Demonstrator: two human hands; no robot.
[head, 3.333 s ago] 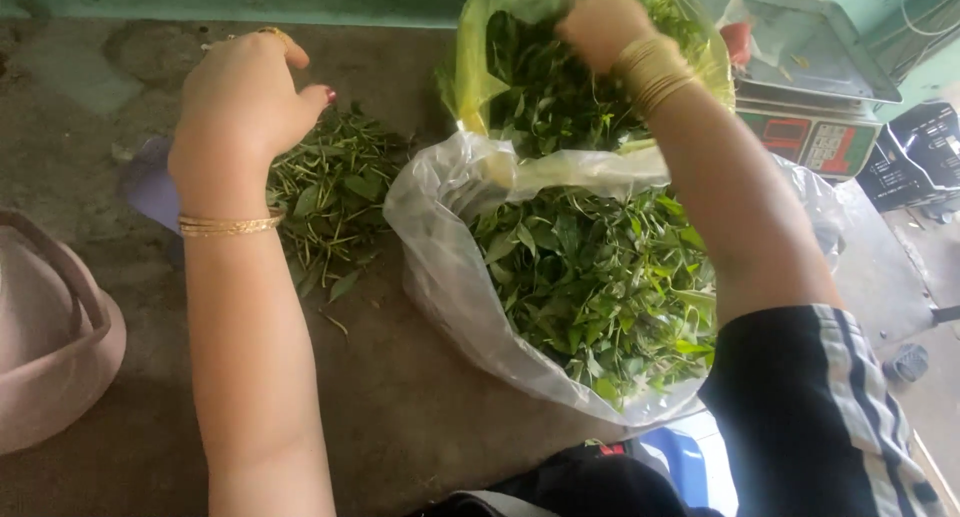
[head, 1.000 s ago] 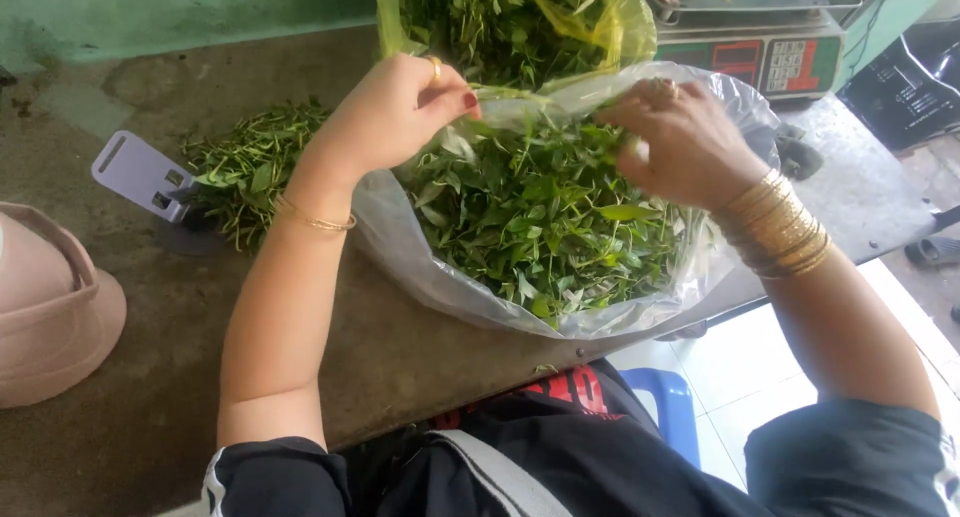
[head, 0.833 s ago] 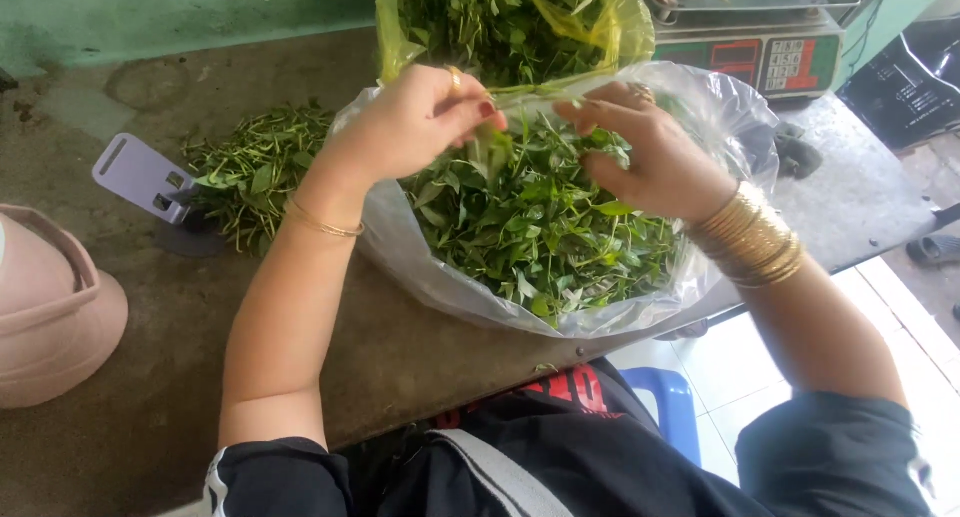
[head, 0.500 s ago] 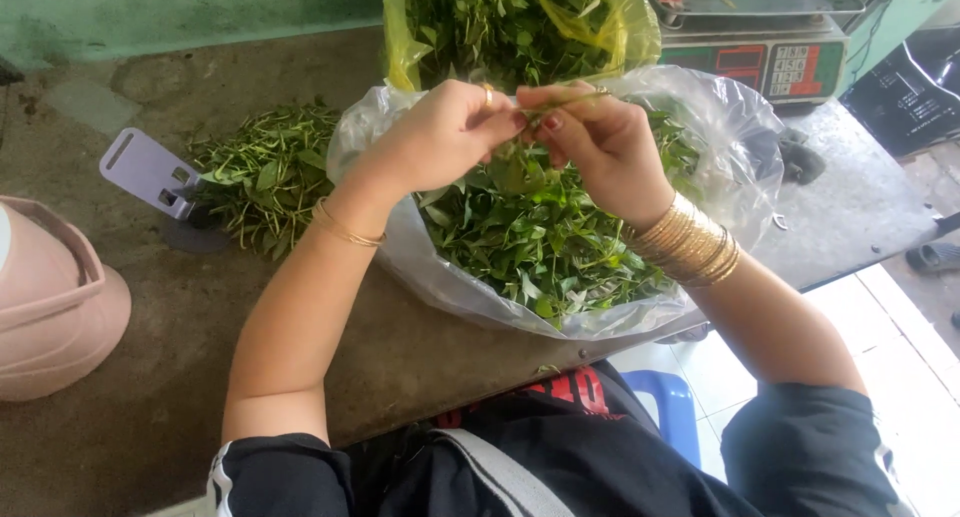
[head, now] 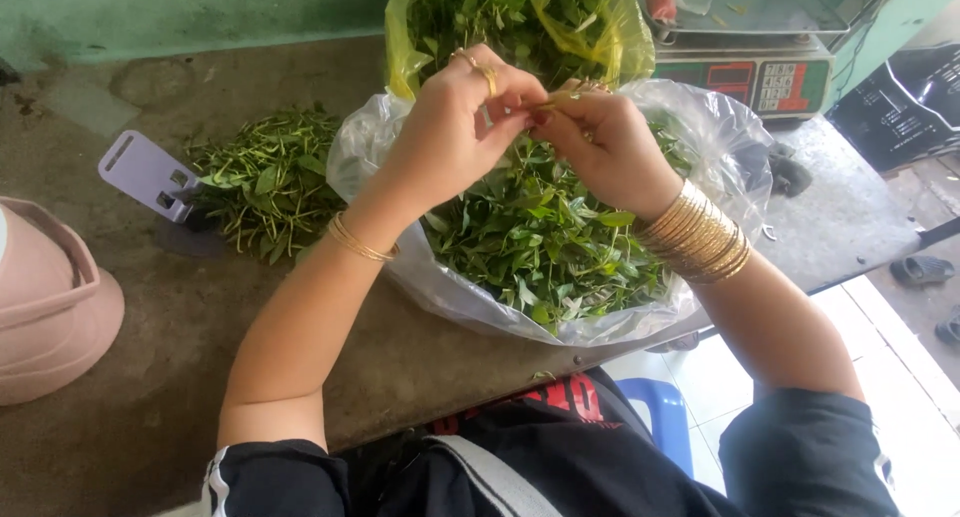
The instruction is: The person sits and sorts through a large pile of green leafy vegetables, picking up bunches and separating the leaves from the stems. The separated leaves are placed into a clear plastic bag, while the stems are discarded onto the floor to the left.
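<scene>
A clear plastic bag [head: 700, 137] full of green leafy stems [head: 530, 247] lies open on the grey counter [head: 180, 357]. Above its middle, my left hand [head: 455, 127] and my right hand [head: 600, 147] meet, fingertips pinched together on a thin pale green stem [head: 555, 97]. Gold bangles ring my right wrist and thin ones my left. Just behind stands a yellow plastic bag [head: 600, 27] that also holds greens.
A loose pile of picked greens [head: 265, 177] lies left of the bag, beside a white phone stand [head: 148, 174]. A pink plastic container [head: 45, 307] sits at the left edge. A weighing scale [head: 770, 47] stands at the back right. A blue stool [head: 665, 422] shows below the counter edge.
My hands came from the two sides of the clear bag's rim to its middle and now pinch one stem together. Earlier, my right hand was reaching into the yellow bag.
</scene>
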